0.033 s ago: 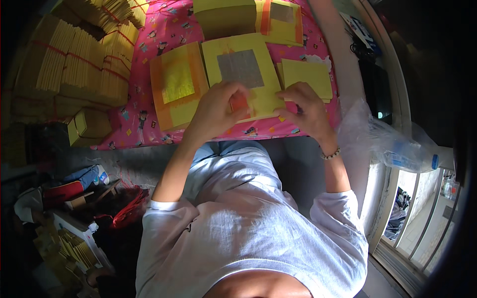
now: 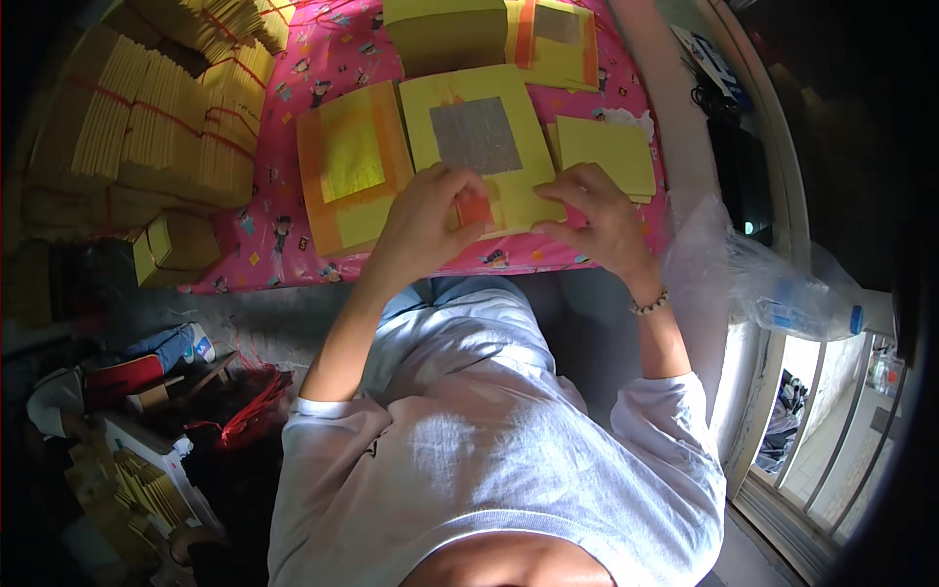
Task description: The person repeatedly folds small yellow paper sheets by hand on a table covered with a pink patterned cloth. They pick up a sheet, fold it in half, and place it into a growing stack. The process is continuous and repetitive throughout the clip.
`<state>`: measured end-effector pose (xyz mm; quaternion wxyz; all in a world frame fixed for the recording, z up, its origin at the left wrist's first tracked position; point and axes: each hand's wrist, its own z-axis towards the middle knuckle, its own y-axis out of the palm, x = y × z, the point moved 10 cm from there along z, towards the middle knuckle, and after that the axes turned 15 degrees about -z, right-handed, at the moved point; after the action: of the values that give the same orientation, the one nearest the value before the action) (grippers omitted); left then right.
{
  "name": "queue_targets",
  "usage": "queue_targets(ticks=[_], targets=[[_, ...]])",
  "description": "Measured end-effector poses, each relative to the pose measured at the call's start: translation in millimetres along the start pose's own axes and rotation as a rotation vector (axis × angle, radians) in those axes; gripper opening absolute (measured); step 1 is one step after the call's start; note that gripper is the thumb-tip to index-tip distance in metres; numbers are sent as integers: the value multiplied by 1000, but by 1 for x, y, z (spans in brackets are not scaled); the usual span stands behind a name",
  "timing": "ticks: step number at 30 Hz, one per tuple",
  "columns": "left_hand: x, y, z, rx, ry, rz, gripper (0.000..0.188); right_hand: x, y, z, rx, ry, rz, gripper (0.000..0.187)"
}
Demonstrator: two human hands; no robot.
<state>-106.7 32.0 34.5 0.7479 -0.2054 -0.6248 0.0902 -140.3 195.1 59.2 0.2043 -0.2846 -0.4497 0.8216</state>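
Observation:
A yellow paper stack [image 2: 528, 147] lies before me, its top sheet bearing a silver-grey square [image 2: 476, 135]. My left hand [image 2: 430, 217] is over its near left part, fingers curved and apart from the thumb. Between them shows a red-orange patch [image 2: 476, 208], partly hidden by the fingers. At the near right corner of the stack is my right hand [image 2: 602, 217], thumb and forefinger spread with nothing visible between them. Left of the stack lies another pile of yellow paper with orange bands [image 2: 308, 186] and a shiny gold square [image 2: 354, 164].
Bundles of yellow paper [image 2: 161, 122] tied with red string fill the table's left side. A smaller yellow stack [image 2: 606, 155] lies at right, and a tall yellow block [image 2: 445, 34] behind. A clear plastic bag [image 2: 724, 259] hangs beyond the pink tablecloth's [image 2: 279, 210] right edge.
My right thumb and forefinger have shifted very slightly left. Otherwise the hands and paper stacks look practically the same.

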Motion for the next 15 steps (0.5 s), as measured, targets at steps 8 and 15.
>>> queue_targets(ticks=[8,15], targets=[[-2,1,-24,114,101,171,32,-23,27,9,-160,-132,-17,31],[-12,-5,-21,94,36,38,17,-17,27,9,-151,-67,87,19]])
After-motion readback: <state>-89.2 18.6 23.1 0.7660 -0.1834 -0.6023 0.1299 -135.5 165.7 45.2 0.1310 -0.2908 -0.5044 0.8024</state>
